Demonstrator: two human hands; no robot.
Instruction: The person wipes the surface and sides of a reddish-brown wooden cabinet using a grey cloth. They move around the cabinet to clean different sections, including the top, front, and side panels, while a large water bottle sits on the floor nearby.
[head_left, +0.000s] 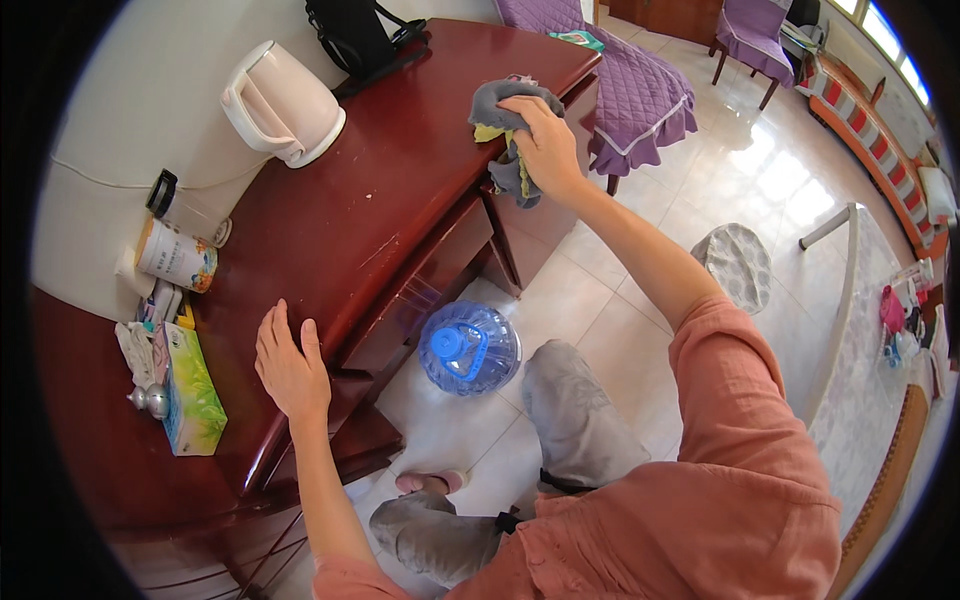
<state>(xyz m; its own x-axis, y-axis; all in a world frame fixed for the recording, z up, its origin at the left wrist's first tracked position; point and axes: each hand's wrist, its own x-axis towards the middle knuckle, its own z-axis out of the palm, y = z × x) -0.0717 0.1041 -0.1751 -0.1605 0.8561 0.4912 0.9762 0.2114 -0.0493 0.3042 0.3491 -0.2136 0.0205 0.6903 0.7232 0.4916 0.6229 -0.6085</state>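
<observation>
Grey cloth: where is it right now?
In the head view, the grey cloth is at upper centre, under the right hand, at the edge of the red desk, near the purple cover.

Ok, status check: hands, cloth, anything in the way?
Right hand holding grey cloth at edge of dark-red desktop. Left hand open, empty, over desktop. Pale kettle toward wall, apart from cloth.

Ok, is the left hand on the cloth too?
No, only the right hand is on the grey-and-yellow cloth; the left hand is apart, over the red desk.
</observation>
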